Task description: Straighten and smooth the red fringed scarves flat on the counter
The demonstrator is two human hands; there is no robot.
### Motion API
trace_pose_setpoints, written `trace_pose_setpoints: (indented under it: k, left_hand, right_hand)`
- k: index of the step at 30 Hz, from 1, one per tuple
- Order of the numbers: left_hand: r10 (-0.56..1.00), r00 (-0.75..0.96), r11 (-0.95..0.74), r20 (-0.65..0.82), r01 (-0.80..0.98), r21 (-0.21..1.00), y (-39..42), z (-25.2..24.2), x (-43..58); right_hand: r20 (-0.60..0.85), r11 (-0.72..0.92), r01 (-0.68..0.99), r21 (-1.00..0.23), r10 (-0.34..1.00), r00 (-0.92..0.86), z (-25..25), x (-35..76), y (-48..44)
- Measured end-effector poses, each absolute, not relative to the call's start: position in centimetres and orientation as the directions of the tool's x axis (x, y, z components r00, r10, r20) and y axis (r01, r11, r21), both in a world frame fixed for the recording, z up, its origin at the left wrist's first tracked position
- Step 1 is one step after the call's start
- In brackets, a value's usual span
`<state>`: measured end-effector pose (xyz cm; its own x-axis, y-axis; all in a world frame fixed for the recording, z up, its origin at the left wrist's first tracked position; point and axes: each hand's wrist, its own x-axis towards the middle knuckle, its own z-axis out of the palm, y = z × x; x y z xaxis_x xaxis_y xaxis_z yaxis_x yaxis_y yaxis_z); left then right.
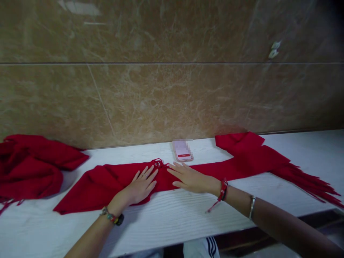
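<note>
A long red scarf (255, 159) lies stretched across the white table, its fringe fanned out at the right end. Palm down on its middle-left part rests my left hand (142, 187), fingers spread, with a ring on one finger. My right hand (189, 178) lies flat on the scarf just to the right, fingers pointing left. Between the two sets of fingertips, near the scarf's far edge, is a small knot of red cord with tiny pale bits (158, 163); its exact kind is too small to tell.
A second red cloth (34, 165) is heaped at the left. Behind the scarf a phone (183, 150) with a lit screen lies by the wall. The brown marble-tiled wall (161, 96) borders the white table (172, 218) at the back. My legs show below the front edge.
</note>
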<state>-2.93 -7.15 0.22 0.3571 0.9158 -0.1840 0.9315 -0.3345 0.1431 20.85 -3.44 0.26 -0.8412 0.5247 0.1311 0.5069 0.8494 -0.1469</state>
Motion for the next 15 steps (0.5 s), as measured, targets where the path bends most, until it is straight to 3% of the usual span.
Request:
trace_pose_setpoints:
  k: [7,11,15]
  left_hand:
    - [0.913,0.344,-0.325,-0.221,0.938,0.117,-6.7,-0.8,-4.3]
    - [0.913,0.369,-0.352,-0.175,0.928,0.118,-6.9,-0.8,-4.3]
    - [0.879,0.472,-0.462,-0.063,0.877,0.130,-7.1,0.5,-3.9]
  right_hand:
    - [0.100,0.866,0.460,-0.194,0.484,-0.869,-1.3,20.3,-3.2]
    - [0.198,0.910,0.382,-0.161,0.409,-0.891,-1.3,20.2,-3.3]
    - [0.344,0.957,0.287,-0.044,0.284,-0.895,-1.6,19.8,-3.4]
